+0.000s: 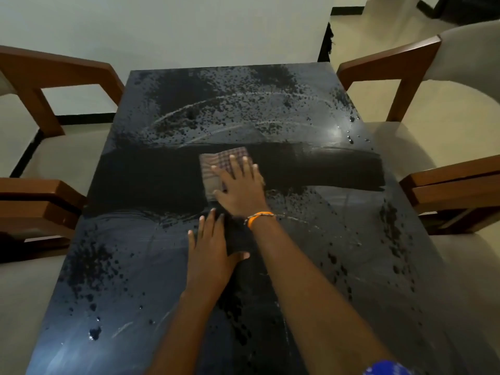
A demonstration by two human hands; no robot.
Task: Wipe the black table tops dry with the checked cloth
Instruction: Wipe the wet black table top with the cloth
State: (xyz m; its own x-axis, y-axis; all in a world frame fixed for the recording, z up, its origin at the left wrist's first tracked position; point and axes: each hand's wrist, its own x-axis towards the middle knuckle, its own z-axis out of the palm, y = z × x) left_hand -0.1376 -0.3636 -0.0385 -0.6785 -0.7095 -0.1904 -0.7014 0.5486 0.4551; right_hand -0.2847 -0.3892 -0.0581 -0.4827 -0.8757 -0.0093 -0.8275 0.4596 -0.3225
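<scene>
The black table top fills the middle of the view, speckled with water drops and smears, with one dark wiped band running across its middle. A folded checked cloth lies on that band. My right hand, with an orange band at the wrist, presses flat on the cloth with fingers spread, covering its near right part. My left hand rests flat on the wet table just nearer to me, fingers apart, holding nothing.
Wooden-armed chairs with pale seats stand close on both sides: two on the left and two on the right. A pale wall lies beyond the far edge.
</scene>
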